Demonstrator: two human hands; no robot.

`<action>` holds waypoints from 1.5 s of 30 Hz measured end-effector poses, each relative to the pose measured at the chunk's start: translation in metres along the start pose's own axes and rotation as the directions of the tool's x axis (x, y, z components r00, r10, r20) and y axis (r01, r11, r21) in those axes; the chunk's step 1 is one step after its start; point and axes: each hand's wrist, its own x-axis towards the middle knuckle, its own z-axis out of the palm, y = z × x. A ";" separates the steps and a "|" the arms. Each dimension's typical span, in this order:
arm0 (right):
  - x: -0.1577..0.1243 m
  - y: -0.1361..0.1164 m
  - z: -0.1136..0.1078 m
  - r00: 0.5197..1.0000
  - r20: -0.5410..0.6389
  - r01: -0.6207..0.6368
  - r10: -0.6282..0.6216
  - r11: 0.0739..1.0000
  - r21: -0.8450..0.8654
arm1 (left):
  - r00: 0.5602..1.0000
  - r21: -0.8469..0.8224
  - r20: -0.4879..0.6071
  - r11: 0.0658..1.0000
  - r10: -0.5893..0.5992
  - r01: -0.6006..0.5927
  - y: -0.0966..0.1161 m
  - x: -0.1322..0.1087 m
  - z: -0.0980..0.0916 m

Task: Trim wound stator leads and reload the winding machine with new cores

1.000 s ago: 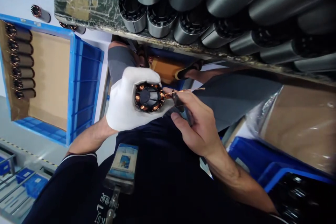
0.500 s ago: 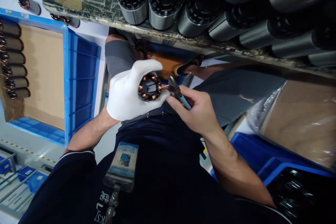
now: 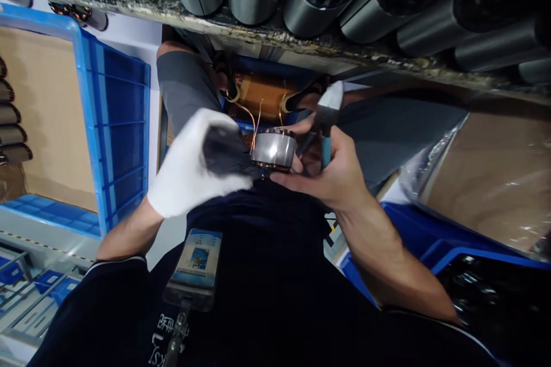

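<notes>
Far L, blue crate (image 3: 124, 155) w/ wound cores (image 3: 12, 135) in a row. White-gloved L hand (image 3: 185, 169): fingers well apart, just beside stator; contact hard to tell, blurred. Stator (image 3: 274, 149), approx. mid-view, copper leads (image 3: 258, 118) up, clamped btwn R hand (image 3: 340, 178) thumb & fingers; teal-handled cutters (image 3: 330, 103) also gripped there.

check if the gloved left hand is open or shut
Open: the gloved left hand curves in a wide C, its tips apart; the metal ring and pliers are in the right hand.
</notes>
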 end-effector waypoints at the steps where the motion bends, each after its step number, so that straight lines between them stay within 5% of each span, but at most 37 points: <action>1: -0.001 -0.003 0.002 0.997 0.011 0.073 -0.073 0.997 -0.012 | 0.983 -0.166 0.156 0.979 -0.093 0.119 -0.004 0.001 0.004; 3: -0.003 -0.012 0.007 0.983 0.067 0.173 -0.168 0.983 -0.066 | 0.889 -0.419 0.435 0.843 -0.140 0.338 -0.008 0.007 0.016; 5: -0.004 -0.025 0.009 0.975 0.121 0.210 -0.187 0.953 -0.219 | 0.841 -0.514 0.527 0.741 -0.124 0.432 -0.007 0.016 0.027; 10: -0.013 -0.062 -0.014 0.946 0.254 0.321 -0.200 0.675 -0.664 | 0.925 -0.496 0.367 0.822 -0.095 0.281 0.009 0.027 0.026; 17: -0.025 -0.078 -0.043 0.881 0.460 0.456 -0.110 0.451 -0.767 | 0.920 -0.281 0.388 0.943 -0.060 0.180 0.014 0.026 0.020; 27: -0.026 -0.085 -0.036 0.897 0.423 0.425 -0.132 0.527 -0.736 | 0.890 -0.321 0.455 0.925 -0.041 0.206 0.017 0.030 0.017; 32: -0.028 -0.082 -0.041 0.871 0.474 0.490 -0.130 0.314 -0.813 | 0.859 -0.328 0.506 0.905 -0.075 0.272 0.012 0.033 0.019; 38: -0.027 -0.075 -0.044 0.895 0.436 0.440 -0.096 0.358 -0.824 | 0.926 -0.243 0.353 0.943 -0.132 0.227 0.008 0.030 0.037; 41: -0.026 -0.075 -0.041 0.892 0.442 0.450 -0.093 0.273 -0.850 | 0.953 -0.047 0.260 0.984 -0.154 0.172 0.014 0.029 0.041; 45: -0.031 -0.081 -0.037 0.896 0.442 0.443 -0.050 0.191 -0.876 | 0.937 0.087 0.299 0.983 -0.183 0.164 0.022 0.030 0.041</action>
